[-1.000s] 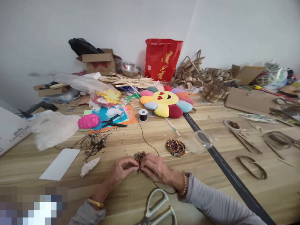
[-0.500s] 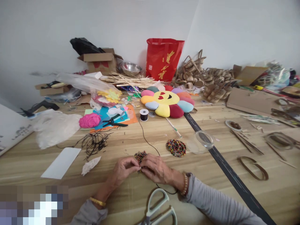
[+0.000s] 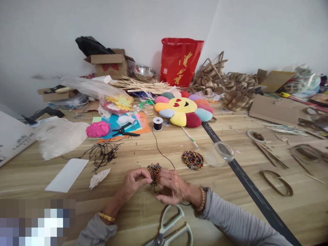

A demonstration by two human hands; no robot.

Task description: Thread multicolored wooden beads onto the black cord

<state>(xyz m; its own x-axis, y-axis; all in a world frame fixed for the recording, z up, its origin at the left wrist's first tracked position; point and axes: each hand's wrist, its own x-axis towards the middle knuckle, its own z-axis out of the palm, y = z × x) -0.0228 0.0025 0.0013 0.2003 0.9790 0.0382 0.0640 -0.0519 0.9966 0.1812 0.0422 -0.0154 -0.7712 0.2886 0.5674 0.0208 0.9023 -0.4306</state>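
My left hand (image 3: 136,181) is closed in a pinch, with thumb and forefinger meeting at the left edge of a small heap of colourful beads (image 3: 154,169). A short bit of black cord (image 3: 154,188) shows just beside those fingertips. My right hand (image 3: 172,187) is on the other side of the heap, its fingers curled and its thumb lower and a little apart. What lies inside those fingers is hidden. The cord comes out again below the right wrist. Nearest my body lie scissors (image 3: 167,232) with pale handles, blades cut off by the frame.
A spool of black cord (image 3: 158,124) stands ahead, its line trailing toward my right hand. Coiled bead strings (image 3: 192,160) and a clear round container (image 3: 224,151) lie right of the heap. Cut cords (image 3: 104,153), crumpled tissue (image 3: 99,178) and white paper (image 3: 67,175) lie left.
My hands have drawn slightly apart, uncovering more of the bead heap. The right thumb has moved down, away from its fingers. The left hand keeps its pinch.
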